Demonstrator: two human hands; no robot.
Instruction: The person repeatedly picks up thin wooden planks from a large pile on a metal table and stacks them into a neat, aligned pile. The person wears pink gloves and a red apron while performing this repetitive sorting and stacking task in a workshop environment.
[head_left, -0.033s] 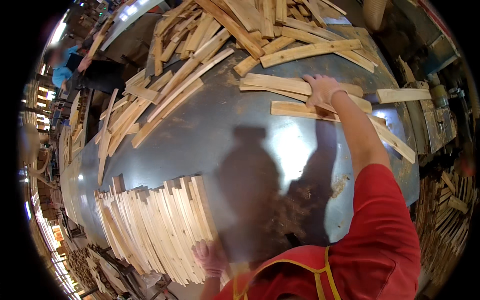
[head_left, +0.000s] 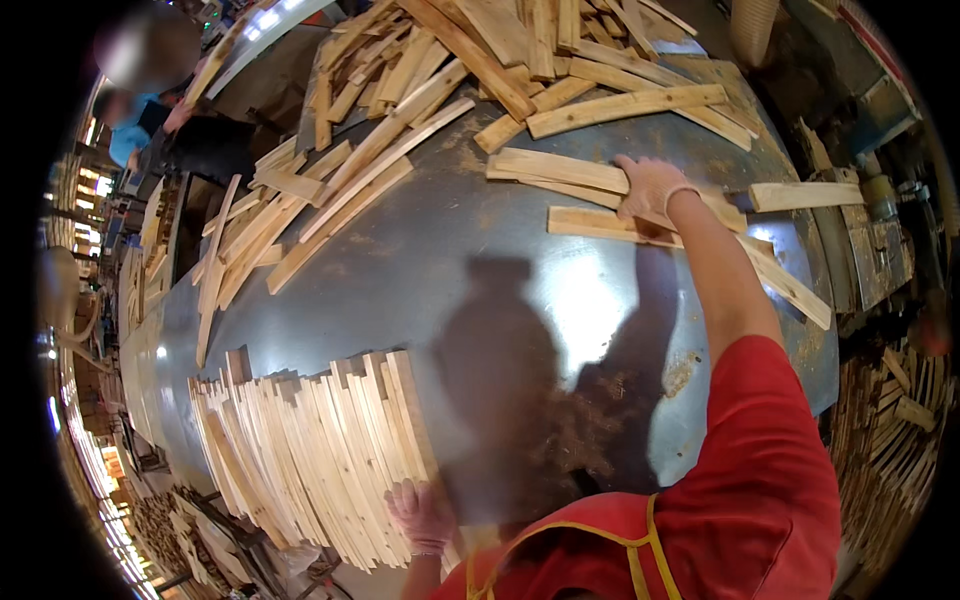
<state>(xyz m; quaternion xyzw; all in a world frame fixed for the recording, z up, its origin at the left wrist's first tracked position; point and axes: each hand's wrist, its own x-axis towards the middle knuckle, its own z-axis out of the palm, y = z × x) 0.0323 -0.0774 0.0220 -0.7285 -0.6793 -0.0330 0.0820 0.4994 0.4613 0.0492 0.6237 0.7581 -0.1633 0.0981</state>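
My right hand, in a pale glove, reaches out to a small group of wooden strips on the metal table. Its fingers bend over the strips and the thumb side faces me; the palm hides where they touch. Another strip lies on the near side of this hand. Close to my body, my gloved left hand rests on the right end of a row of pale wooden strips laid side by side. Its fingers are a little apart and lie on the wood.
A large heap of loose strips covers the table's far side. More strips lie at the left. One strip reaches past the right edge toward a machine. Sawdust dots the metal table. A person stands far left.
My right hand sits slightly farther right on the strips. The whole view has shifted a little; my left hand stays on the row.
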